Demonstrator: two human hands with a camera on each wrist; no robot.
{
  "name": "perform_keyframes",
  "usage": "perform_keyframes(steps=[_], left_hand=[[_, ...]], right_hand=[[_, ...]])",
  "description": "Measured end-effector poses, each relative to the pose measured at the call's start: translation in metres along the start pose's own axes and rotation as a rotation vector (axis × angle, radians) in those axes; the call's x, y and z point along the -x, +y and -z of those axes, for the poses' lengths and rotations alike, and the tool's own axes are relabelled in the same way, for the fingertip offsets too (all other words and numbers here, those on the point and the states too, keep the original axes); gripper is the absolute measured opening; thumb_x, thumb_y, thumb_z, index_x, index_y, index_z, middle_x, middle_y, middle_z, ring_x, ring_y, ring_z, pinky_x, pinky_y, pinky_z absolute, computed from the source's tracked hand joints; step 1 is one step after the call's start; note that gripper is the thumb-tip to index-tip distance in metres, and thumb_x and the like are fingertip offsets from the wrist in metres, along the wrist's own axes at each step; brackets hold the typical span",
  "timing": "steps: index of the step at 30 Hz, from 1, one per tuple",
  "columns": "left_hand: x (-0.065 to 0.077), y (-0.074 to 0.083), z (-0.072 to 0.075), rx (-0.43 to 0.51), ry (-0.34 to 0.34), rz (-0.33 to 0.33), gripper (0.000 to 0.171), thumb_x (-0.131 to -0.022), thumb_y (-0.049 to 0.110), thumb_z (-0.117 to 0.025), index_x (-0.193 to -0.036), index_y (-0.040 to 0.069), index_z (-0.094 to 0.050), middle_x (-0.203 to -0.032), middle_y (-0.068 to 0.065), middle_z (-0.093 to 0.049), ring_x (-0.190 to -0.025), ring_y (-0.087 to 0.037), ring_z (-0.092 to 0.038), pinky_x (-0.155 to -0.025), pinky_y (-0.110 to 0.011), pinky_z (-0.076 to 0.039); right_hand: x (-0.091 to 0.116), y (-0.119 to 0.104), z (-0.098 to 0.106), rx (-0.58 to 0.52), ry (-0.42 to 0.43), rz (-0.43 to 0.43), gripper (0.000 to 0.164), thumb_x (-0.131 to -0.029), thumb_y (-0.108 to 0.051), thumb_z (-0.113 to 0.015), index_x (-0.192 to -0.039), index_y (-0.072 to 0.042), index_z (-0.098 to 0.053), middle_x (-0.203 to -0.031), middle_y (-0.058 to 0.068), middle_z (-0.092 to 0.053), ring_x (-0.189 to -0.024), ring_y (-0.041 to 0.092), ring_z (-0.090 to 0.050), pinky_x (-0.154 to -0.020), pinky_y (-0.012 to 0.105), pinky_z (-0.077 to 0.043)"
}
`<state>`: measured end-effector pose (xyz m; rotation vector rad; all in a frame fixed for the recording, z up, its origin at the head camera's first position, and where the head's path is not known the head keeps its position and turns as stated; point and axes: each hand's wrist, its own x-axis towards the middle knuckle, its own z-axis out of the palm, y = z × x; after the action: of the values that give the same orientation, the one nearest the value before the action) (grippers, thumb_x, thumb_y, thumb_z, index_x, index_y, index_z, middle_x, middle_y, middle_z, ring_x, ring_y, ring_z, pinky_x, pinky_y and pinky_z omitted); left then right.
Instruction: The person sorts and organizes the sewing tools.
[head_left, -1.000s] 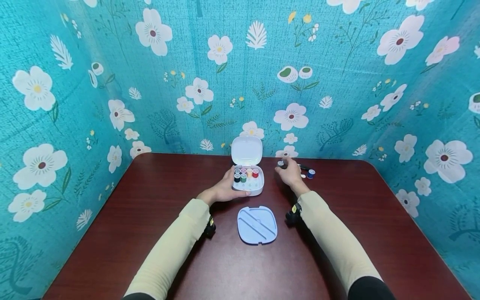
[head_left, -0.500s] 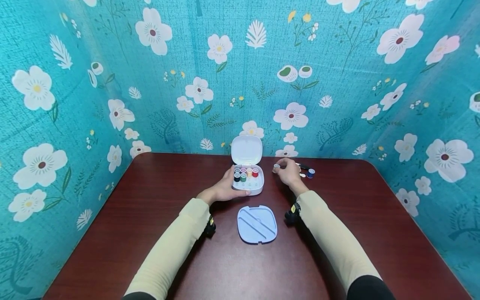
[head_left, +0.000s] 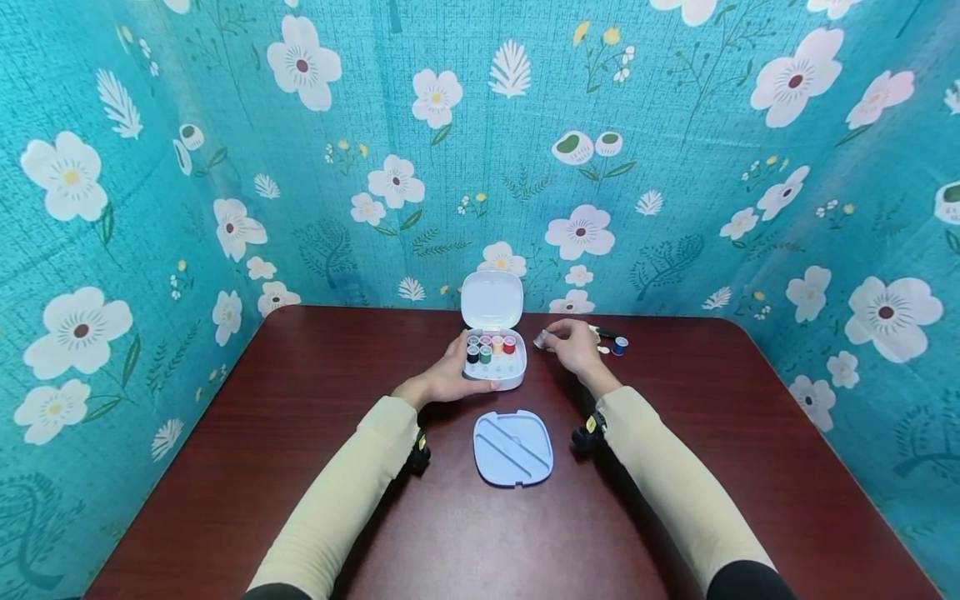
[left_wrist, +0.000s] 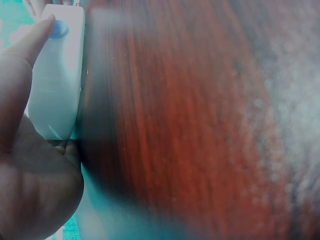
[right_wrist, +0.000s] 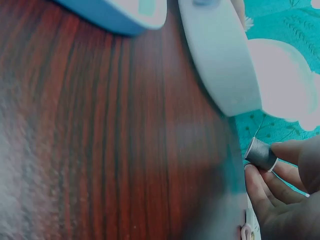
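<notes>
My left hand (head_left: 444, 379) grips a white sewing box (head_left: 513, 382), fingers along its left side and thumb across the front. The thumb (left_wrist: 37, 40) also shows against the box wall in the left wrist view. Several thread spools stand in the box's back rows, among them a red spool (head_left: 510, 345) and a green spool (head_left: 485, 355); bare pegs line the front. Just right of the box, my right hand (head_left: 576, 346) pinches a grey thread spool (right_wrist: 261, 154) between thumb and fingertips, tilted, with a loose thread end showing.
The box's lid (head_left: 492, 300) stands raised at the back. A light blue tray (head_left: 513, 448) with slanted ridges lies in front of the box. Beyond the right hand are a blue spool (head_left: 619, 345), a dark slim item (head_left: 607, 333) and a small white piece (head_left: 603, 350).
My right hand has picked up the grey spool from the back right and carried it left toward the box, tilting it. The left hand and box have stayed put.
</notes>
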<state>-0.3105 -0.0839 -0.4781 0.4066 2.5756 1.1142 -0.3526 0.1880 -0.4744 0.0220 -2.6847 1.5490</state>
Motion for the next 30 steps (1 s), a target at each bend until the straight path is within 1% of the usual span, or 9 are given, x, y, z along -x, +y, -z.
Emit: perform_keyframes(steps=[6, 12, 18, 25, 26, 30], left_hand=[[0.003, 0.002, 0.000, -0.010, -0.006, -0.002, 0.131, -0.082, 0.060, -0.078, -0.163, 0.009, 0.011, -0.171, -0.014, -0.001, -0.154, -0.030, -0.016, -0.122, -0.048, -0.024], [0.004, 0.003, 0.000, -0.002, 0.007, -0.016, 0.130, -0.083, 0.056, -0.080, -0.163, 0.007, 0.009, -0.170, -0.014, -0.003, -0.153, -0.030, -0.018, -0.121, -0.048, -0.025], [-0.007, -0.006, -0.004, -0.012, 0.000, 0.020, 0.133, -0.080, 0.060, -0.080, -0.164, 0.012, 0.011, -0.171, -0.010, -0.002, -0.154, -0.027, -0.017, -0.122, -0.046, -0.025], [-0.009, -0.009, -0.004, 0.002, 0.002, -0.001, 0.136, -0.077, 0.063, -0.081, -0.164, 0.013, 0.011, -0.170, -0.011, -0.003, -0.153, -0.028, -0.020, -0.121, -0.046, -0.027], [-0.011, -0.011, -0.004, 0.003, 0.002, 0.004, 0.136, -0.077, 0.062, -0.082, -0.164, 0.014, 0.011, -0.170, -0.010, -0.004, -0.153, -0.027, -0.020, -0.121, -0.046, -0.026], [-0.012, -0.011, -0.005, 0.016, -0.001, 0.004, 0.135, -0.077, 0.060, -0.083, -0.164, 0.016, 0.011, -0.170, -0.010, -0.005, -0.152, -0.026, -0.021, -0.121, -0.045, -0.027]], right_hand=[[0.006, -0.007, 0.001, -0.049, -0.042, 0.043, 0.022, -0.102, -0.012, -0.062, -0.117, 0.004, -0.069, -0.114, 0.021, -0.069, -0.098, 0.031, -0.072, -0.088, 0.042, -0.058], [0.011, -0.011, -0.001, -0.085, -0.077, 0.089, 0.022, -0.102, -0.011, -0.062, -0.116, 0.005, -0.069, -0.113, 0.022, -0.069, -0.099, 0.033, -0.072, -0.090, 0.045, -0.058], [0.014, -0.014, -0.002, -0.105, -0.086, 0.088, 0.021, -0.102, -0.010, -0.063, -0.115, 0.004, -0.069, -0.113, 0.023, -0.070, -0.099, 0.036, -0.071, -0.091, 0.047, -0.057], [0.017, -0.021, -0.002, -0.114, -0.092, 0.104, 0.020, -0.102, -0.010, -0.064, -0.114, 0.004, -0.070, -0.113, 0.022, -0.070, -0.098, 0.033, -0.072, -0.091, 0.046, -0.057], [0.018, -0.022, -0.002, -0.111, -0.092, 0.108, 0.019, -0.101, -0.010, -0.064, -0.114, 0.003, -0.070, -0.113, 0.021, -0.070, -0.097, 0.033, -0.072, -0.091, 0.046, -0.057], [0.019, -0.024, -0.005, -0.083, -0.098, 0.125, 0.019, -0.101, -0.011, -0.065, -0.113, 0.002, -0.071, -0.112, 0.020, -0.072, -0.093, 0.029, -0.072, -0.090, 0.046, -0.057]])
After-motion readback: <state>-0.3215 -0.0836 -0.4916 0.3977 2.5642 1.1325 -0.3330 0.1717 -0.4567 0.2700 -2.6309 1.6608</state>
